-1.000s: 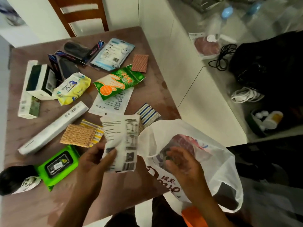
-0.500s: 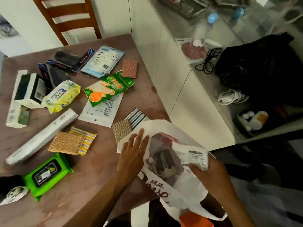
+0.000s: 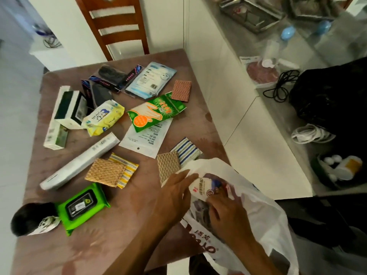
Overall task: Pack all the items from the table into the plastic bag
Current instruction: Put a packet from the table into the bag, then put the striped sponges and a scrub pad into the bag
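The white plastic bag (image 3: 264, 221) hangs off the table's near right corner. My left hand (image 3: 174, 193) holds its near rim, keeping the mouth apart. My right hand (image 3: 228, 213) is inside the mouth, fingers on a white printed packet (image 3: 201, 187) that lies in the bag. On the brown table (image 3: 123, 241) lie a green wipes pack (image 3: 81, 205), a long white box (image 3: 79, 161), tan woven cloths (image 3: 104, 171), a striped cloth (image 3: 186, 150), a green glove packet (image 3: 155, 114), a yellow wipes pack (image 3: 103, 118), and a mask pack (image 3: 151, 79).
A black round item (image 3: 29, 217) sits at the table's near left edge. White boxes (image 3: 67, 112) stand at the left. A wooden chair (image 3: 117, 26) is behind the table. A counter to the right holds a black bag (image 3: 333, 100) and cables (image 3: 282, 86).
The white packet went from my left hand over the table to my right hand and down into the bag. My left hand moved to the bag's rim.
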